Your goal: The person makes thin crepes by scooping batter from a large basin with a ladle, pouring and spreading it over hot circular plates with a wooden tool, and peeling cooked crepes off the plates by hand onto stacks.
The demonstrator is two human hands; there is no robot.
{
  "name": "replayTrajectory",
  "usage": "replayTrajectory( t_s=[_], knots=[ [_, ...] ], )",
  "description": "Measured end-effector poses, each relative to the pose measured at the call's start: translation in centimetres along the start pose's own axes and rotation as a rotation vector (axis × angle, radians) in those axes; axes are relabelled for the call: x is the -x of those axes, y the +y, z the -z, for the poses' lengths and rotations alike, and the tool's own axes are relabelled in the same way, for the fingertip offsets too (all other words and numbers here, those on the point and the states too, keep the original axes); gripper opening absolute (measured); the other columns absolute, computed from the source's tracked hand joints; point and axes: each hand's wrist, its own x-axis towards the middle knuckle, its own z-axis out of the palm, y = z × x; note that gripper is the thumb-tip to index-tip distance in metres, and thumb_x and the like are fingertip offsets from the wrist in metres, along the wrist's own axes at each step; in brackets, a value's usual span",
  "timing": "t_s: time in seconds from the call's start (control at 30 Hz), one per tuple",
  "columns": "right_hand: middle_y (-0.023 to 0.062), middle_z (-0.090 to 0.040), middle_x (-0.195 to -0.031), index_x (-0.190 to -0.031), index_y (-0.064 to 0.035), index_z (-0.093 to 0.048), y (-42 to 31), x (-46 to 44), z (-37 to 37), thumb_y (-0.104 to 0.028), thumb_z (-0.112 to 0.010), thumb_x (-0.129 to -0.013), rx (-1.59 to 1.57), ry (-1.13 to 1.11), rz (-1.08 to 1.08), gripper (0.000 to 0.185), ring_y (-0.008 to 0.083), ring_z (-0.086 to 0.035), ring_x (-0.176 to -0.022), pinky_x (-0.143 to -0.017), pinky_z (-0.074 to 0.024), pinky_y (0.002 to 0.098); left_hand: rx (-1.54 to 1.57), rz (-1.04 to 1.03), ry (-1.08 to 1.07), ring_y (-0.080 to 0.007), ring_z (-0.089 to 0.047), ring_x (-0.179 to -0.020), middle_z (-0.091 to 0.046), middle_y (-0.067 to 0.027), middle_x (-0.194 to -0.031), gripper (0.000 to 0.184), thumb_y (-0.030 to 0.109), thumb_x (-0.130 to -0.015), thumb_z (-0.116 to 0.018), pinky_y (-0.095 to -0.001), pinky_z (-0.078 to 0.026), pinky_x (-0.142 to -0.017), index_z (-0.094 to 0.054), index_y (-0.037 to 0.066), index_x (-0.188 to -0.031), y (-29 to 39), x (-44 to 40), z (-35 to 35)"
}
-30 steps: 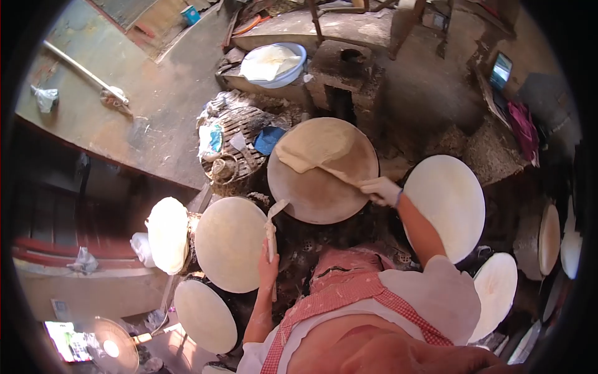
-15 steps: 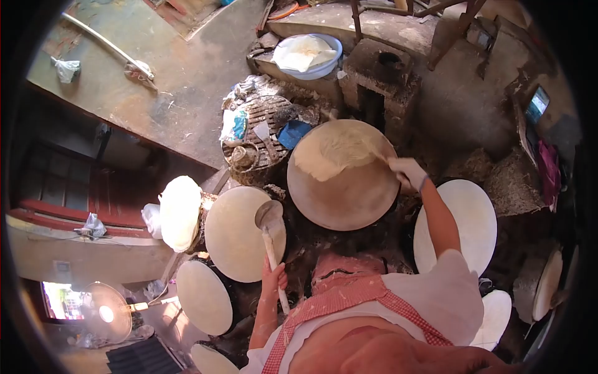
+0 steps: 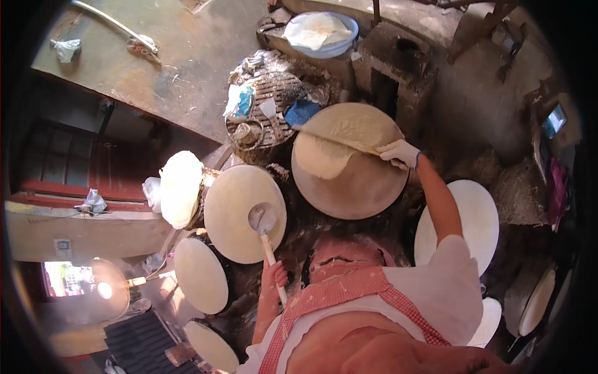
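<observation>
My left hand (image 3: 273, 276) is closed around the pale handle of a ladle (image 3: 262, 218). The ladle's bowl hangs over a round pale disc (image 3: 233, 193) on the left. My right hand (image 3: 400, 153), in a white glove, grips one end of a long thin spreading stick (image 3: 339, 141). That stick reaches leftward across a large round griddle (image 3: 358, 199) in front of me. Pale batter (image 3: 327, 163) covers the griddle's far and left part, while its near right part shows bare brown surface. Whether the stick touches the batter, I cannot tell.
More round discs stand around me, including one at right (image 3: 461, 218) and one at lower left (image 3: 201, 277). A stack of white sheets (image 3: 180, 187) sits further left. Beyond the griddle are a blue basin (image 3: 339, 48), a slatted round stand (image 3: 274, 93) and a block stove (image 3: 392, 56).
The stick in my right hand now shows stretched leftward across the griddle. The batter patch has changed shape. My left hand keeps the ladle over the left disc, and the view has shifted slightly.
</observation>
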Motion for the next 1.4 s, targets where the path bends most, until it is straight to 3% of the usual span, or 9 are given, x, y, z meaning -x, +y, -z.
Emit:
replayTrajectory(
  t_s=[0.37,0.5,0.57,0.67,0.83,1.0,1.1,1.13,1.4],
  knots=[
    [0.0003,-0.049,-0.052,-0.089,-0.0062,-0.068,4.3,-2.9,3.0,-0.016,-0.067,-0.075,0.286,-0.1,0.625,0.017,0.0091,-0.039,-0.037,-0.035,-0.0282,0.0261,0.104,-0.061,0.098,-0.0068,-0.034,-0.037,-0.047,-0.0058,-0.072,0.055,-0.003,-0.082,-0.047,-0.018,-0.026,-0.03,-0.03,0.027,-0.125,-0.8,2.9,0.2],
    [0.0017,-0.05,-0.054,-0.086,-0.0059,-0.067,0.4,-3.2,0.1,-0.013,-0.066,-0.075,0.155,-0.216,-0.031,0.013,0.0096,-0.04,-0.039,-0.034,-0.0284,0.027,0.123,-0.015,0.021,-0.0074,-0.034,-0.037,-0.047,-0.0056,-0.07,0.059,0.0,-0.083,-0.048,-0.0185,-0.026,-0.031,-0.032,0.03,-0.131,-1.4,2.7,1.9],
    [0.0013,-0.05,-0.053,-0.089,-0.0036,-0.067,4.8,-3.3,2.0,-0.011,-0.067,-0.073,0.5,-0.483,0.836,0.018,0.0086,-0.04,-0.038,-0.034,-0.0284,0.0275,0.1,-0.018,-0.011,-0.0081,-0.034,-0.038,-0.045,-0.0052,-0.067,0.062,0.001,-0.083,-0.048,-0.0191,-0.026,-0.031,-0.031,0.031,-0.134,-1.3,2.8,2.2],
    [0.006,-0.052,-0.058,-0.075,-0.0036,-0.064,4.3,4.4,2.9,-0.004,-0.062,-0.068,0.135,-0.283,-0.243,0.007,0.0174,-0.05,-0.046,-0.04,-0.0361,0.0324,0.125,-0.019,-0.009,-0.0092,-0.034,-0.039,-0.041,-0.0043,-0.063,0.062,0.0,-0.083,-0.046,-0.0199,-0.027,-0.032,-0.031,0.031,-0.136,-1.7,3.6,1.9],
    [0.0104,-0.052,-0.06,-0.057,-0.0047,-0.05,1.2,-0.3,2.9,0.0,-0.057,-0.068,0.807,-0.403,1.067,0.014,0.0235,-0.055,-0.058,-0.056,-0.0428,0.0318,0.264,-0.008,-0.06,-0.0106,-0.034,-0.041,-0.036,-0.0032,-0.061,0.06,0.0,-0.085,-0.043,-0.0209,-0.029,-0.033,-0.033,0.031,-0.136,-2.1,4.2,2.9],
    [0.0109,-0.055,-0.057,-0.086,-0.0065,-0.066,1.6,-3.9,-0.9,-0.002,-0.067,-0.061,0.232,-0.272,-0.108,0.026,0.0223,-0.053,-0.048,-0.045,-0.0396,0.0352,0.265,0.031,-0.076,-0.0101,-0.033,-0.04,-0.036,-0.003,-0.06,0.058,0.001,-0.086,-0.044,-0.0208,-0.028,-0.033,-0.035,0.031,-0.135,-1.2,5.1,5.2],
    [0.0131,-0.058,-0.061,-0.081,-0.0065,-0.065,7.3,1.4,3.8,0.002,-0.064,-0.059,1.202,-0.59,1.039,0.024,0.0291,-0.056,-0.051,-0.043,-0.0415,0.0399,0.268,0.078,-0.108,-0.0095,-0.032,-0.038,-0.037,-0.0026,-0.06,0.058,0.001,-0.085,-0.045,-0.0211,-0.028,-0.031,-0.036,0.03,-0.134,-0.4,5.3,7.2],
    [0.0128,-0.058,-0.06,-0.079,-0.0062,-0.064,9.3,5.1,4.5,0.004,-0.063,-0.058,1.472,-0.597,0.584,0.023,0.0289,-0.056,-0.051,-0.044,-0.0422,0.0397,0.236,0.088,-0.128,-0.0093,-0.032,-0.038,-0.037,-0.0025,-0.06,0.058,0.001,-0.085,-0.045,-0.021,-0.028,-0.031,-0.036,0.03,-0.134,0.1,5.2,8.0],
    [-0.0014,-0.062,-0.087,-0.113,-0.0027,-0.063,27.3,29.6,-13.2,-0.011,-0.067,-0.077,-0.34,0.606,-0.099,0.038,0.0092,-0.053,-0.069,-0.063,-0.0438,0.0209,0.024,0.258,-0.266,-0.0081,-0.031,-0.035,-0.035,-0.001,-0.057,0.059,0.0,-0.087,-0.044,-0.0203,-0.026,-0.029,-0.031,0.034,-0.133,4.2,3.1,15.0]
  ],
)
